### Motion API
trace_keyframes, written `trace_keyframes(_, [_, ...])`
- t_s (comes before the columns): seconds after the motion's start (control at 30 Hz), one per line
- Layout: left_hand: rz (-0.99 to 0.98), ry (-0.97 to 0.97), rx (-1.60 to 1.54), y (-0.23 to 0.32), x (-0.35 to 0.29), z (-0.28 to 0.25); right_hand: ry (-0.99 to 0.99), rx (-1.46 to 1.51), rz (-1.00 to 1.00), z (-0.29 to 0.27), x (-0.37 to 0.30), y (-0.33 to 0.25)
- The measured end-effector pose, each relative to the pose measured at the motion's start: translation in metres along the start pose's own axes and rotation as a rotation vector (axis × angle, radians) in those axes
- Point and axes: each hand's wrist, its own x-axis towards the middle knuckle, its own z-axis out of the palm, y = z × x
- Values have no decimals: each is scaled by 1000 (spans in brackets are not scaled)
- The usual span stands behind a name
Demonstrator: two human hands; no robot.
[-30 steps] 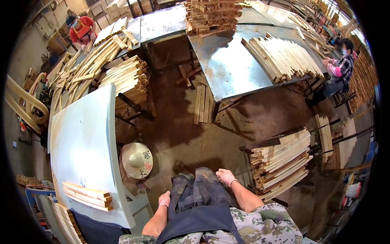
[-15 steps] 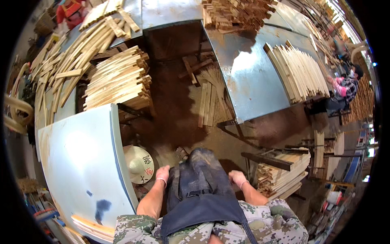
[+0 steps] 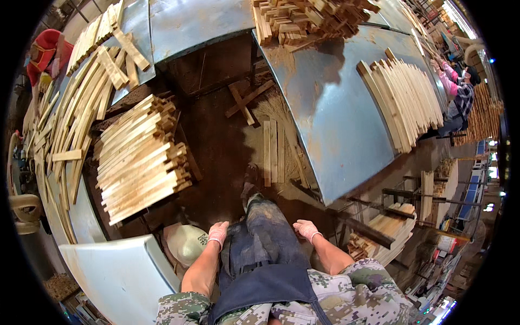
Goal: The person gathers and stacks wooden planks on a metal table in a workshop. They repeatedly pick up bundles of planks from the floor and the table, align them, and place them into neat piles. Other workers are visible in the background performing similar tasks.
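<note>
My left hand (image 3: pixel 218 233), in a thin pale glove, hangs beside my dark apron (image 3: pixel 265 281) with its fingers loosely bent and nothing in them. Close to its left is a pale conical hat (image 3: pixel 184 244). On the other side of the apron, my right hand (image 3: pixel 306 229), gloved the same way, is held out empty with thumb and fingers apart. Neither hand touches any wood. A stack of wood strips (image 3: pixel 141 157) stands ahead on the left, and more cut boards (image 3: pixel 387 230) lie on a rack to the right.
A metal-topped table (image 3: pixel 346 124) on the right bears a row of strips (image 3: pixel 403 100). Another pale tabletop (image 3: pixel 116 271) is at my near left. Boards (image 3: pixel 273 151) and crossed wood pieces (image 3: pixel 248 103) lie on the floor ahead. One person (image 3: pixel 460 100) works at far right, another (image 3: pixel 49 54) at far left.
My view has moved forward: the near-left tabletop and hat sit lower, and the strip stack and right table are closer. One foot now shows ahead. Both hands stay empty at my sides.
</note>
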Motion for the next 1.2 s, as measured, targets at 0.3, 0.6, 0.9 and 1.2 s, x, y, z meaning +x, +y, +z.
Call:
trace_keyframes(0.3, [-136,-32,108,149,171,-50,31,-457,-191,56,111,-247])
trace_keyframes(0.6, [-157,-108,351,170,452,5,107,-617,-181,174,392,-399])
trace_keyframes(0.9, [-470,33,549,133,598,-3,395,-698,-301,203,530,-475])
trace_keyframes(1.2, [-425,299,674,-56,719,-14,428,-801,-341,251,624,-514])
